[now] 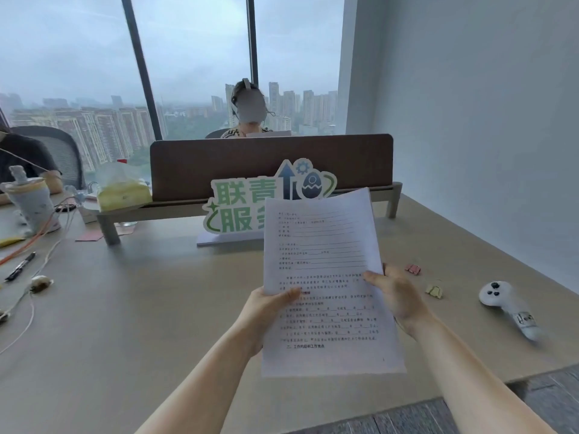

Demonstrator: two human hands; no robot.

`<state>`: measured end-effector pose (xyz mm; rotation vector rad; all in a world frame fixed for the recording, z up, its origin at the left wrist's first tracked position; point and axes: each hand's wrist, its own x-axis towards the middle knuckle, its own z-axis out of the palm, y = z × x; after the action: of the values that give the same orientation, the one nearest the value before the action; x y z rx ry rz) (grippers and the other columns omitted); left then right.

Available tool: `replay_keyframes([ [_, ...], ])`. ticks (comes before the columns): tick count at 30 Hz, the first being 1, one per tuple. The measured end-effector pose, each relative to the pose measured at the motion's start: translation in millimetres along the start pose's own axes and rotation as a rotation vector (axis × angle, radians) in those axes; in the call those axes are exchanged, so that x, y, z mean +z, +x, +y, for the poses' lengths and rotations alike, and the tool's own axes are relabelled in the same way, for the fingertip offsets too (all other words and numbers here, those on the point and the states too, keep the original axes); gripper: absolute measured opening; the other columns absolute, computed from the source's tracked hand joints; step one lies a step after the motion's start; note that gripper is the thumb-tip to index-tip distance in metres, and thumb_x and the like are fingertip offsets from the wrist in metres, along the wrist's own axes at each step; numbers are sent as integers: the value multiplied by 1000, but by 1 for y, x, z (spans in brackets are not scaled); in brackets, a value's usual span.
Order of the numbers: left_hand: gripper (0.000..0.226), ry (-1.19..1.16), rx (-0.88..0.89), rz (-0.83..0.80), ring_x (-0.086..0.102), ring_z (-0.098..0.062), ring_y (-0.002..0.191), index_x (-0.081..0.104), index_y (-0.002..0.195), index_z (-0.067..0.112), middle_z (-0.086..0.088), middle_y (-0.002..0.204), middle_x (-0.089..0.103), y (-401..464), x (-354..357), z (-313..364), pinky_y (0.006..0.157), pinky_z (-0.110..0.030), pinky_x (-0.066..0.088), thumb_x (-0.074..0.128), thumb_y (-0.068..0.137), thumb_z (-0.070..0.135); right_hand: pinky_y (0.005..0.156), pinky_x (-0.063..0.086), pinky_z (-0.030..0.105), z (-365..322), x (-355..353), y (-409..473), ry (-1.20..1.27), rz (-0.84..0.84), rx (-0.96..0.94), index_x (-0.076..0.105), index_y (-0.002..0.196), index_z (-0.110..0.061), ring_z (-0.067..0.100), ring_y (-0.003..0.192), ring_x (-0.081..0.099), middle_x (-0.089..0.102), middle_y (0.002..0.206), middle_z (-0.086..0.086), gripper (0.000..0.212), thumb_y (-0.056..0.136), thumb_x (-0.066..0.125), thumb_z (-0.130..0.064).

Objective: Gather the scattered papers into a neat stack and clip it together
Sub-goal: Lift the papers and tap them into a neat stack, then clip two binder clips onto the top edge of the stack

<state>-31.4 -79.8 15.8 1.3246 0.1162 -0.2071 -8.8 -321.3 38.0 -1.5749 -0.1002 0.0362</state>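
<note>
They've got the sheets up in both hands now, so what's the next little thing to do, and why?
Probably tap the papers square on the table, then reach for a clip. Both the left hand and right hand hold the sheets off the desk, no clip is on them, and the pink clip and green clip lie to the right.

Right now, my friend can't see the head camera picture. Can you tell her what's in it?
A person's left hand and right hand hold a stack of printed papers up over a beige desk. To the right on the desk lie a pink binder clip, a yellow binder clip and a white controller.
</note>
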Motion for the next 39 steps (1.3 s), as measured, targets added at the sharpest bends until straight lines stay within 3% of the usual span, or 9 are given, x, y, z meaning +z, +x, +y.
replay_keyframes([
  [4, 33, -48, -73, -24, 71, -38, 95, 62, 118, 7, -19, 106, 73, 15, 10, -9, 79, -49, 59, 60, 93, 29, 96, 49, 59, 24, -24, -2, -4, -14, 128, 68, 115, -3, 38, 103, 69, 73, 111, 18, 28, 95, 49, -6],
  [10, 46, -94, -143, 8, 71, -34, 98, 64, 120, 13, -15, 109, 74, 42, 23, -18, 83, -47, 56, 40, 99, 46, 70, 61, 38, 43, -41, -9, 19, -52, 237, 65, 115, 4, 30, 86, 75, 74, 105, 19, 28, 98, 44, -1],
  [19, 44, -75, -180, 83, 72, -34, 93, 69, 108, 13, -16, 101, 75, 74, 34, -24, 80, -45, 56, 45, 97, 48, 90, 55, 53, 67, -57, -2, -38, -62, 299, 68, 114, 0, 36, 100, 71, 74, 109, 17, 26, 98, 47, -6],
  [24, 41, 31, -133, 146, 73, -33, 88, 69, 107, 9, -17, 100, 75, 89, 36, -25, 78, -45, 58, 49, 97, 43, 87, 57, 45, 74, -62, 3, -91, -55, 304, 68, 114, -3, 30, 98, 73, 75, 108, 12, 24, 98, 50, -7],
  [26, 40, 96, -112, 151, 74, -31, 84, 67, 108, 9, -15, 97, 75, 92, 35, -27, 70, -41, 60, 47, 98, 42, 83, 58, 38, 75, -63, 5, -121, -72, 301, 68, 115, -3, 26, 98, 73, 76, 108, 9, 25, 97, 51, -6],
  [30, 40, 119, -86, 158, 73, -32, 85, 65, 109, 8, -16, 100, 74, 97, 35, -33, 69, -41, 60, 46, 98, 42, 70, 57, 25, 72, -66, 12, -222, -91, 304, 70, 110, -7, 15, 89, 74, 76, 102, 0, 25, 92, 54, 0],
  [36, 36, 128, -42, 182, 74, -30, 84, 66, 108, 9, -13, 98, 75, 103, 35, -37, 69, -39, 60, 48, 98, 39, 83, 58, 37, 72, -77, 32, -372, -46, 294, 68, 107, -7, 20, 96, 71, 75, 106, 4, 22, 88, 58, -5],
  [39, 37, 136, -27, 173, 74, -31, 85, 65, 109, 8, -13, 99, 75, 104, 34, -39, 74, -43, 60, 48, 98, 39, 57, 53, 29, 70, -80, 43, -455, -11, 313, 69, 97, -10, 23, 72, 69, 75, 90, 10, 17, 88, 54, -9],
])
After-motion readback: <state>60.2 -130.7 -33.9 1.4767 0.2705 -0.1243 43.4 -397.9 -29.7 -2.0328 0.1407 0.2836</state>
